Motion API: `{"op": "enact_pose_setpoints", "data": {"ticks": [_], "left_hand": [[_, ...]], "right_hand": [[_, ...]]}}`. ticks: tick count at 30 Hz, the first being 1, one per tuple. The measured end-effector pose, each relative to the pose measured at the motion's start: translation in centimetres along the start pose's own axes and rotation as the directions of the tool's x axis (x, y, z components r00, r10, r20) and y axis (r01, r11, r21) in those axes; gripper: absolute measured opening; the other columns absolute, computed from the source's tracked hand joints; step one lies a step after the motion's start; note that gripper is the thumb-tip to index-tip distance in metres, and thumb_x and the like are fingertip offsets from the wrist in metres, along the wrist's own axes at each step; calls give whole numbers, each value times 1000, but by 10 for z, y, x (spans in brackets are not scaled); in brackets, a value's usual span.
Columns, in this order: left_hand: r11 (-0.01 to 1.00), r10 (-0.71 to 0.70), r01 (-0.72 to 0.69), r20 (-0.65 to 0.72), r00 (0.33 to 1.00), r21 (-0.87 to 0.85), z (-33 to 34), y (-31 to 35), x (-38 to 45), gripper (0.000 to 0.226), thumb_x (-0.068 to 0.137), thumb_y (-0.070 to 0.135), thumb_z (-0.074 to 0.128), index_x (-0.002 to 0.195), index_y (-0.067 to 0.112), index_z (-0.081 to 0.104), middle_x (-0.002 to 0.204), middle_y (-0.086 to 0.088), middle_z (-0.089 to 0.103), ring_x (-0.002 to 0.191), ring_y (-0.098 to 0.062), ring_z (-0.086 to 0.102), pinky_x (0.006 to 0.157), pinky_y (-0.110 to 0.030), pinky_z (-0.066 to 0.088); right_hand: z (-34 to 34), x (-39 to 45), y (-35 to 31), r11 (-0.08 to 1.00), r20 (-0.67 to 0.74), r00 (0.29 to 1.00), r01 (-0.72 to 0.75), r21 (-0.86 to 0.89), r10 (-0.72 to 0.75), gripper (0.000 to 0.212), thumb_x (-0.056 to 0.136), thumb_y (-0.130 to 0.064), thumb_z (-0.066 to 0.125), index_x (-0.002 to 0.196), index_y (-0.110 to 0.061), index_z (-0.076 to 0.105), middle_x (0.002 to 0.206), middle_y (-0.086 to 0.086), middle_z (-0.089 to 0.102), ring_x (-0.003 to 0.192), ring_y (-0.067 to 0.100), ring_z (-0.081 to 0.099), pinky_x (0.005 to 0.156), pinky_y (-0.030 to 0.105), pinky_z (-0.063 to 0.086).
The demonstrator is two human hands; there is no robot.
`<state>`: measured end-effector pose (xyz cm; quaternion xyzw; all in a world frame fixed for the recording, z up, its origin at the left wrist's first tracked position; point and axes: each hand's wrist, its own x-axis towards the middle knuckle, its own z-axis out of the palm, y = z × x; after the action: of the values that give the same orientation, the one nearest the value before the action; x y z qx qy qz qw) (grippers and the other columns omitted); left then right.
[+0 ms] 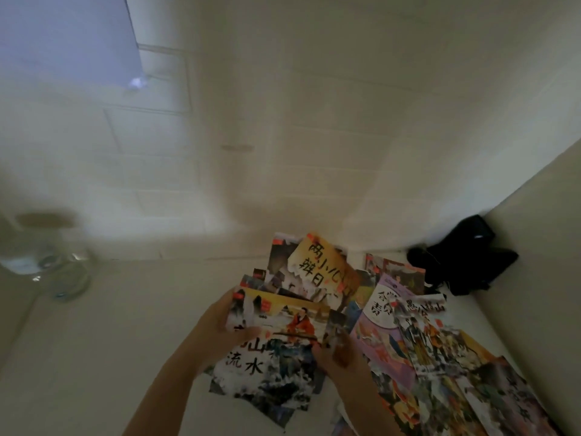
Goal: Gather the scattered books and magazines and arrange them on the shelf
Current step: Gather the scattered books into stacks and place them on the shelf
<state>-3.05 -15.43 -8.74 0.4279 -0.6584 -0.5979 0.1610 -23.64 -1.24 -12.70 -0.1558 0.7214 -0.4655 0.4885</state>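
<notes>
Both forearms rise from the bottom edge of the view and meet on a fanned bundle of thin illustrated books. Nearest in that bundle is the top book (267, 347), its cover showing a red-robed seated figure above black brush characters; its long axis runs from lower left, near the camera, up and away, and its characters read upright from the person's side. The left hand (220, 322) holds this bundle by its left edge, thumb lying over the cover and the other fingers hidden beneath, so that grip is closed around the books. The right hand (338, 350) clasps the bundle's right edge, fingers curled over the covers. Behind the top book an orange-yellow book (320, 269) sticks out of the fan, tilted with its top end pointing up and right, large black characters across it.

Just right of the hands, more books lie spread and overlapping on a pale surface; whether it is a desk or the floor cannot be told. Among them a lilac-covered book (382, 328) lies with its long axis running down and right. A black bag (465, 259) sits in the corner beyond them, against the pale wall (534, 234). At far left is a blurred clear vessel (50, 262). The picture is motion-blurred.
</notes>
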Motion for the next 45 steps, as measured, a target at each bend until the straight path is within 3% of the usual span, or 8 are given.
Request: {"op": "enact_pose_setpoints", "data": {"ticks": [6,10,14,21,26,31,37,45], "left_hand": [[993,112,-111,32,993,-28,33,11,38,38,79,31,76,112,18,63,106,5,70,99,-14,67,88,-40,55],[988,152,-151,68,986,-22,59,4,57,9,83,16,73,86,20,65,89,16,70,86,1,65,77,-18,52],[991,135,-134,104,985,-13,74,-14,59,32,78,36,77,105,39,61,102,24,67,100,4,62,86,-23,52],[983,184,-185,76,980,4,65,-29,58,58,77,7,78,125,28,52,113,22,65,107,-1,62,85,-20,53],[976,211,-215,78,974,41,66,-35,53,64,76,4,76,105,57,55,103,27,61,102,8,56,90,-21,51],[957,197,-194,-9,980,-214,50,-44,56,74,59,-12,84,120,16,53,98,2,67,91,-7,66,77,-20,54],[952,212,-194,52,976,-235,36,-50,55,59,52,22,93,102,25,61,111,4,65,113,-24,61,84,-33,56],[818,435,-430,79,897,381,27,-7,58,71,84,52,61,146,39,29,109,21,56,102,7,53,91,-10,41]], "right_hand": [[-32,-1,-20,954,-243,924,300,-21,-296,73,80,-9,73,137,-29,31,82,20,64,73,33,63,65,36,56],[-41,-4,-11,902,-320,847,425,-74,-425,60,71,-28,83,117,-25,45,89,4,64,90,19,67,78,27,57],[-35,-8,6,893,-296,843,435,-115,-449,50,83,7,65,128,-7,49,122,-1,61,112,5,60,78,2,47],[-40,-10,7,877,-322,816,453,-160,-480,44,80,2,71,120,-13,58,118,2,65,105,0,61,85,17,53],[-33,-9,6,861,-337,795,493,-126,-505,55,76,10,71,123,-10,51,115,-7,66,101,-6,62,77,11,52],[-32,-13,4,837,-276,792,530,-134,-545,48,80,15,64,111,-21,56,113,7,62,94,-1,65,72,12,53],[-28,-10,14,872,-302,820,477,-106,-485,23,89,-10,55,111,-11,60,82,-6,63,71,12,58,63,8,47],[-25,-9,11,893,-342,831,445,-66,-439,28,90,-9,57,117,-14,58,89,-3,70,80,11,66,70,18,54]]}}
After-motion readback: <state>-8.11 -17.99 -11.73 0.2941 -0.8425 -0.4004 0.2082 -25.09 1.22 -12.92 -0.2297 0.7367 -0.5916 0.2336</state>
